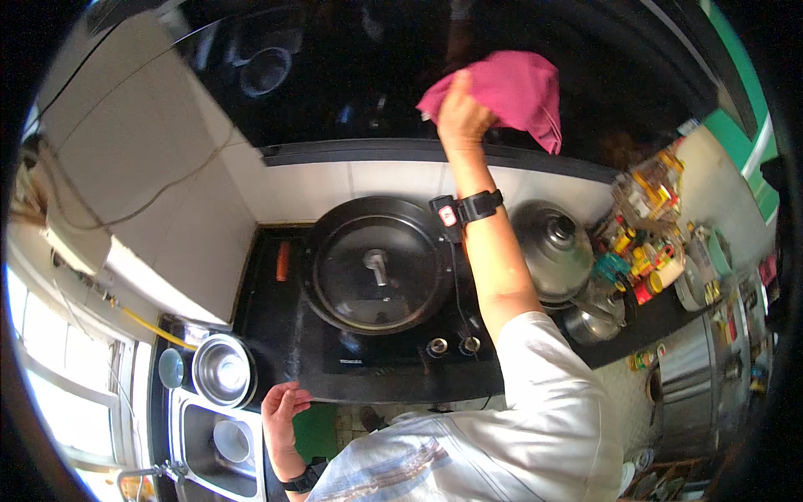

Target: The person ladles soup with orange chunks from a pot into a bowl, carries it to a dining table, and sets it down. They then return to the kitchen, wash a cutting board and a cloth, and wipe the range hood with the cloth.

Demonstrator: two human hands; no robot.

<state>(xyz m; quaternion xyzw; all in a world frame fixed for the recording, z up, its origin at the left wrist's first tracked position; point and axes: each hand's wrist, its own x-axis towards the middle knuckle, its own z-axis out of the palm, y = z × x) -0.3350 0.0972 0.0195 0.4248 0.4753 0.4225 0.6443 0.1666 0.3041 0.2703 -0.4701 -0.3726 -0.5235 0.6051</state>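
Observation:
My right hand (463, 119) grips a pink cloth (517, 91) against the glossy black panel (351, 69) above the stove. The cloth spreads out to the right of the fingers, one corner hanging down. A black strap with a small device sits on that forearm. Low on the left, my left hand (285, 408) is at the front edge of the black counter, fingers slightly bent and holding nothing. Between the two arms, a large dark pan with a glass lid (376, 273) rests on the gas stove (382, 364). A second lidded pot (552, 251) stands right of the right forearm.
A metal kettle (596, 314) and several sauce bottles (646, 270) crowd the right counter. At the left are a steel pot (224, 370), a mug (171, 368) and a sink (188, 433) holding a white bowl (232, 439). A loose cable (157, 197) hangs along the tiled wall.

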